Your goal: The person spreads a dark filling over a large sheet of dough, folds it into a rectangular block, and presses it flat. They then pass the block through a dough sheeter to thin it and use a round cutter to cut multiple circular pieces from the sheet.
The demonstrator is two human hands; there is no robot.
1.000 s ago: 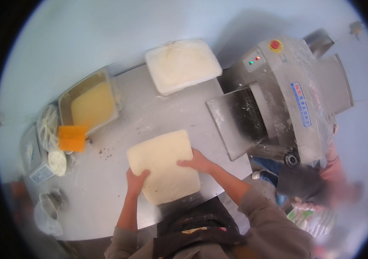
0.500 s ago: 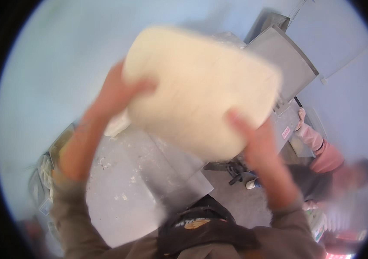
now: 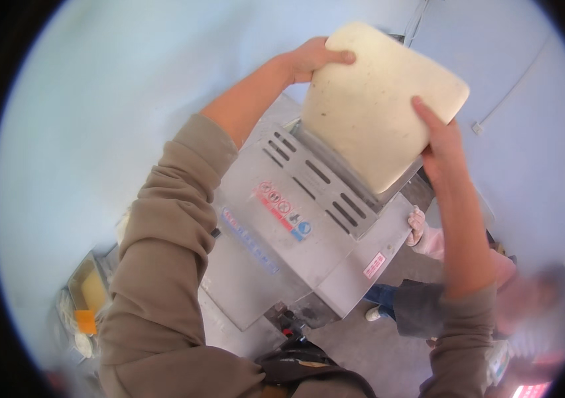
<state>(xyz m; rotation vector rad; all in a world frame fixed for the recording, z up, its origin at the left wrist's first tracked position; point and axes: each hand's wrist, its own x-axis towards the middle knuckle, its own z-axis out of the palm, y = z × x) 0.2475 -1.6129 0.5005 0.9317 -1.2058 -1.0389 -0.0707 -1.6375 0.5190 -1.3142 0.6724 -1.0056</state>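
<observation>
A thick, cream-coloured slab of dough (image 3: 382, 99) with rounded corners is held up over the far end of a stainless-steel machine (image 3: 269, 245). My left hand (image 3: 317, 58) grips its upper left edge, thumb on the near face. At the right edge, my right hand (image 3: 443, 140) clasps it the same way; the fingers behind the slab are hidden on both sides. The slab's lower edge is at the slotted metal cover (image 3: 319, 179); I cannot tell whether it rests on anything there. Small dark specks dot the dough's surface.
Beside the machine, a co-worker's hand (image 3: 416, 225) in a pale pink sleeve touches its right side. A metal tray (image 3: 88, 282) with something yellowish stands at the lower left, near an orange square (image 3: 86, 322). A cable runs down the pale blue wall to a socket (image 3: 477, 128).
Both hands have carried the dough slab away and to the right, from above the metal surface to the slotted cover. The view has shifted, and more of the machine shows.
</observation>
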